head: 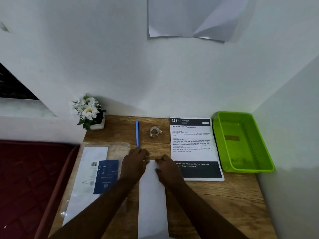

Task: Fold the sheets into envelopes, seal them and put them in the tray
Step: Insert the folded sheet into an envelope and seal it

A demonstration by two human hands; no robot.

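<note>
A: Where is the sheet lying at this moment?

B: A long white folded sheet (152, 199) is lying on the wooden surface (215, 204), running from the near edge of the view straight away from the person. Both hands are meeting at its far end.

A: How are the hands sitting on it?

B: The left hand (136, 160) is resting at the far left corner, fingers curled down over the paper's edge; the right hand (166, 167) is doing the same at the far right corner. Each grip looks to be pinching or pressing that top edge, though the fingertips are partly hiding under the knuckles.

A: And the tray?

B: The green tray (259, 144) is sitting at the right side of the surface, close against the wall, well apart from the hands. A printed instruction page (193, 140) is lying between the tray and the sheet, with the right hand just overlapping its lower left edge.

A: What is crowding the left?

B: A clear plastic packet with white and blue inserts (96, 175) is lying just beside the left forearm. Beyond the hands, a blue pen (137, 133) and a roll of tape (154, 131) are lying near each other, with bare wood around them. A small pot of white flowers (89, 112) is standing at the far left corner, and a dark red bed (29, 178) is bordering the surface's left edge.
</note>
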